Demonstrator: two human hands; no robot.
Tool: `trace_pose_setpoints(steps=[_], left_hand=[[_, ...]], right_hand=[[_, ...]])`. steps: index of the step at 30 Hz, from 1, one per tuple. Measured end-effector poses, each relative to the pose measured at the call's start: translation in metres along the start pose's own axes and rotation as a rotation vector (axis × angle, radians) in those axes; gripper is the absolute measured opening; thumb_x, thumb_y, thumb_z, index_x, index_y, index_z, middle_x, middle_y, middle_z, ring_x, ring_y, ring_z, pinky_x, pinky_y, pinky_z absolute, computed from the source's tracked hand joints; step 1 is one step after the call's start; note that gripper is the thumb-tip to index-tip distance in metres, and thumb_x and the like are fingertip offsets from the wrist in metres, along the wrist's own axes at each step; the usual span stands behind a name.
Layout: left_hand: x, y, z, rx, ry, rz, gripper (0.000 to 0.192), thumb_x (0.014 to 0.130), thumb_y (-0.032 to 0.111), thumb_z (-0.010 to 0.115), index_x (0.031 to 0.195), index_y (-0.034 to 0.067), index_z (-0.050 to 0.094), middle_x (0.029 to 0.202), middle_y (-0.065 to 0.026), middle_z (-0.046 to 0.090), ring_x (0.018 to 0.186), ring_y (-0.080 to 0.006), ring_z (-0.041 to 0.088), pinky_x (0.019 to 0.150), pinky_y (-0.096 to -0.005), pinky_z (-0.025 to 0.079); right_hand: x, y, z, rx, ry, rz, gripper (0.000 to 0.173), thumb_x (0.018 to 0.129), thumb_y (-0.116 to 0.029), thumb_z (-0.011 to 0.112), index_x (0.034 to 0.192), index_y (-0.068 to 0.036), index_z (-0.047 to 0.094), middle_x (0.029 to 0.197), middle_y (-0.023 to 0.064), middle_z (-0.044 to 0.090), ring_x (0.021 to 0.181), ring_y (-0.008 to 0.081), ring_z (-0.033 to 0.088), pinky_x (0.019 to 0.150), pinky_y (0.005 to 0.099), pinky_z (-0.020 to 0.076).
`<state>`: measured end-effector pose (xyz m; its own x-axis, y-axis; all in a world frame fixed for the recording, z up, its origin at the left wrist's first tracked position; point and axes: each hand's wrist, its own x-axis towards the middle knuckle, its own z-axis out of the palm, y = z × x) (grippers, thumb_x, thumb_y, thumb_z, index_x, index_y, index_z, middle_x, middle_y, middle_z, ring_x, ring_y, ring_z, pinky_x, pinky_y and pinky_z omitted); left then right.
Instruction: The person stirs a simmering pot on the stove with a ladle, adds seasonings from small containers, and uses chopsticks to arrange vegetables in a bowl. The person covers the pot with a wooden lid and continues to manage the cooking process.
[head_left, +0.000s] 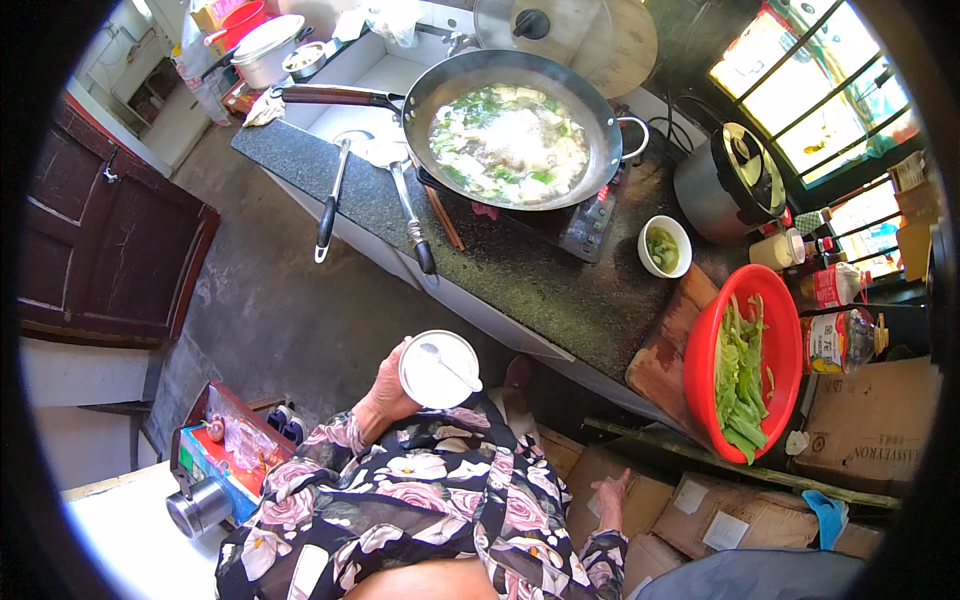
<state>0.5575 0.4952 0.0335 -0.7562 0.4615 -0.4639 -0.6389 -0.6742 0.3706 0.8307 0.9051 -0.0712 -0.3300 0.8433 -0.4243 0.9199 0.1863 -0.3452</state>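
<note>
My left hand (388, 384) holds a white bowl (435, 356) by its side, in front of my body; a spoon (450, 367) rests inside it. At my right side hangs my right hand (611, 495), holding nothing, its fingers apart, beside cardboard boxes. Beyond the bowl, a wok (600, 161) of steaming soup with greens sits on an induction cooker (589, 232). A ladle (332, 202) and a metal turner (405, 202) lie left of it on the dark counter (525, 277), their handles reaching the edge. Chopsticks (444, 217) lie partly under the wok.
A small white bowl of greens (664, 246) stands right of the cooker. A red plastic basin (697, 375) with leafy greens rests partly over a wooden cutting board (667, 330). Behind are an electric pressure cooker (709, 187) and an oil bottle (836, 341). Cardboard boxes (720, 517) lie below.
</note>
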Motion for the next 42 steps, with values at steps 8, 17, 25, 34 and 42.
trace_pose_setpoints(steps=[8, 17, 25, 34, 42], left_hand=[[-0.009, 0.008, 0.02, -0.076, -0.004, -0.035, 0.069, 0.087, 0.059, 0.039, 0.131, 0.006, 0.044, 0.128, -0.0237, 0.05, 0.102, -0.0418, 0.059, 0.056, -0.0439, 0.056], [-0.002, 0.012, 0.027, 0.035, -0.025, -0.077, 0.06, 0.092, 0.053, 0.041, 0.13, 0.007, 0.046, 0.126, -0.0137, 0.054, 0.112, -0.029, 0.055, 0.083, -0.0458, 0.051], [0.002, 0.002, 0.042, -0.028, -0.039, -0.132, 0.058, 0.092, 0.048, 0.045, 0.129, 0.003, 0.047, 0.126, -0.0117, 0.055, 0.115, -0.0255, 0.054, 0.096, -0.0406, 0.043], [0.028, -0.009, 0.059, 0.045, -0.095, -0.174, 0.055, 0.095, 0.044, 0.04, 0.131, 0.002, 0.045, 0.126, -0.0118, 0.055, 0.114, -0.0243, 0.055, 0.097, -0.0409, 0.043], [0.056, -0.04, 0.139, 0.208, -0.144, -0.394, 0.058, 0.096, 0.051, 0.03, 0.133, 0.008, 0.042, 0.128, -0.0102, 0.053, 0.107, -0.026, 0.059, 0.069, -0.0408, 0.055]], right_hand=[[-0.049, -0.015, 0.076, 0.971, -0.798, 0.193, 0.049, 0.084, -0.019, 0.059, 0.129, -0.005, 0.048, 0.12, 0.0112, 0.057, 0.108, 0.0241, 0.056, 0.095, 0.0352, 0.0429], [0.032, -0.061, 0.006, 1.1, -0.652, 0.366, 0.02, 0.088, -0.032, 0.054, 0.095, -0.015, 0.062, 0.086, 0.0048, 0.064, 0.086, 0.022, 0.059, 0.074, 0.0395, 0.0447], [-0.027, -0.059, 0.092, 0.553, -1.08, 0.407, 0.044, 0.086, -0.028, 0.058, 0.124, -0.006, 0.051, 0.108, 0.0088, 0.06, 0.094, 0.0183, 0.054, 0.073, 0.0337, 0.0452], [-0.08, -0.249, -0.093, 0.493, -0.972, -0.47, 0.057, 0.082, -0.021, 0.068, 0.131, -0.001, 0.047, 0.116, 0.0106, 0.06, 0.102, 0.0178, 0.059, 0.083, 0.0291, 0.0475], [-0.124, -0.358, -0.148, -0.347, -0.472, -1.454, 0.1, 0.066, -0.045, 0.077, 0.144, -0.014, 0.023, 0.142, 0.028, 0.025, 0.128, 0.0477, 0.029, 0.099, 0.0557, 0.0307]])
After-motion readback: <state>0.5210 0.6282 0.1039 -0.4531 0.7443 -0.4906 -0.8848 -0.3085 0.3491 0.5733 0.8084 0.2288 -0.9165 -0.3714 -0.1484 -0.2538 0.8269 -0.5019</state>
